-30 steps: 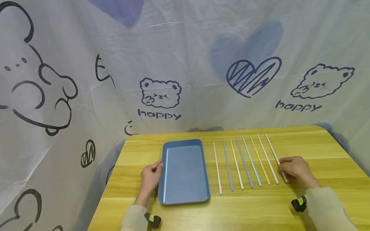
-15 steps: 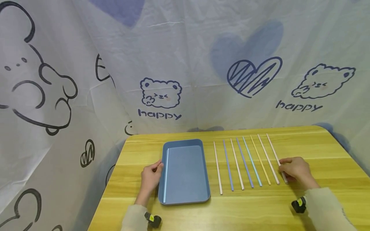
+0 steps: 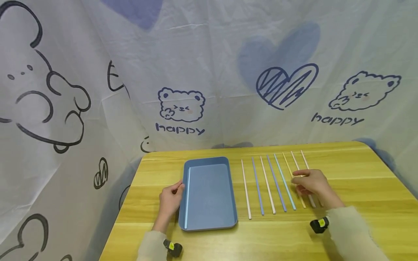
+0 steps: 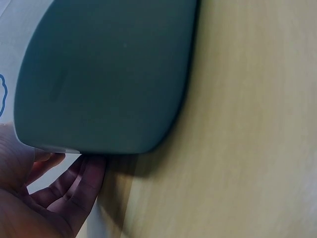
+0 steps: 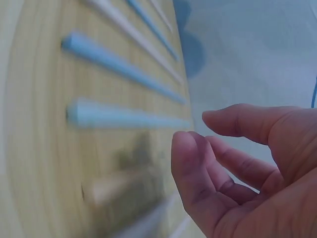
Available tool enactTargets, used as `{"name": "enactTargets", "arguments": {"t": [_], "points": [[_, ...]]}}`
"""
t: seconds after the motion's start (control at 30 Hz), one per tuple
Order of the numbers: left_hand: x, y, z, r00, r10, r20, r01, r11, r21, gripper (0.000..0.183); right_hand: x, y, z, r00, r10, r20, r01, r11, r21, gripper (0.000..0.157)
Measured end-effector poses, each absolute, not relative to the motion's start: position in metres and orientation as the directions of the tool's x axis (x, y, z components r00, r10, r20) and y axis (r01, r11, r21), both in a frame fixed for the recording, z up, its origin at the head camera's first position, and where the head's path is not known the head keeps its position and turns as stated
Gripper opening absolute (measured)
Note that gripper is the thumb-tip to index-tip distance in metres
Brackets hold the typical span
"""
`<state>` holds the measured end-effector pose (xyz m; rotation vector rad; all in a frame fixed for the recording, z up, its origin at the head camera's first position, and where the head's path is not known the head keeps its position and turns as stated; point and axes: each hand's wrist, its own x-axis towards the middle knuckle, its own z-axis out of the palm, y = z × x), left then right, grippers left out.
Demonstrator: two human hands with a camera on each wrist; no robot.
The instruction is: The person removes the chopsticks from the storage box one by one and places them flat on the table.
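Note:
My left hand [image 3: 170, 199] holds the left rim of a blue-grey tray [image 3: 233, 203]; in the left wrist view its fingers [image 4: 91, 181] curl at the tray's outer wall. Inside the tray, along its left side, lies a light blue chopstick [image 3: 188, 197]. My right hand [image 3: 313, 183] hovers over the right end of a row of chopsticks, its fingertips near the yellow chopstick [image 3: 288, 165]. The right wrist view shows its thumb and forefinger apart, with nothing between them. Just left of the yellow one is another light blue chopstick [image 3: 285, 181].
Left of the light blue one lie blue and pale pink chopsticks [image 3: 246, 190], side by side. Two pale chopsticks [image 3: 306, 159] at the far right are partly hidden under my right hand. The wooden table [image 3: 267, 239] ends at a printed curtain [image 3: 222, 108].
My right hand has left the rightmost chopstick and moved left above the row, toward the yellow one. The left hand and tray stay in place.

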<state>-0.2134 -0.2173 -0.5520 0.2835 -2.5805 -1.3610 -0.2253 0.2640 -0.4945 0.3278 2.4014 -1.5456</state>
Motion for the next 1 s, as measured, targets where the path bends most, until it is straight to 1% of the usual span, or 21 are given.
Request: {"name": "enactTargets", "arguments": {"t": [0.17, 0.5, 0.67, 0.83, 1.0], "points": [[-0.214, -0.217, -0.552, -0.957, -0.270, 0.104, -0.067, 0.557, 0.828, 0.029, -0.232, 0.228, -0.498, -0.934, -0.007, -0.357, 0.337, 0.310, -0.889, 0.053], [-0.215, -0.218, -0.552, -0.952, -0.285, 0.111, -0.070, 0.555, 0.829, 0.027, -0.234, 0.151, -0.485, -0.933, -0.126, -0.338, 0.297, 0.263, -0.918, 0.047], [-0.215, -0.218, -0.552, -0.953, -0.279, 0.119, -0.059, 0.558, 0.828, 0.027, -0.233, 0.118, -0.483, -0.928, -0.152, -0.341, 0.306, 0.214, -0.928, 0.044], [-0.215, -0.218, -0.552, -0.954, -0.274, 0.122, -0.055, 0.560, 0.827, 0.027, -0.233, 0.090, -0.482, -0.924, -0.186, -0.335, 0.301, 0.190, -0.934, 0.040], [-0.215, -0.219, -0.552, -0.955, -0.273, 0.115, -0.058, 0.554, 0.830, 0.028, -0.231, 0.065, -0.483, -0.916, -0.233, -0.325, 0.296, 0.152, -0.943, 0.041]]}}
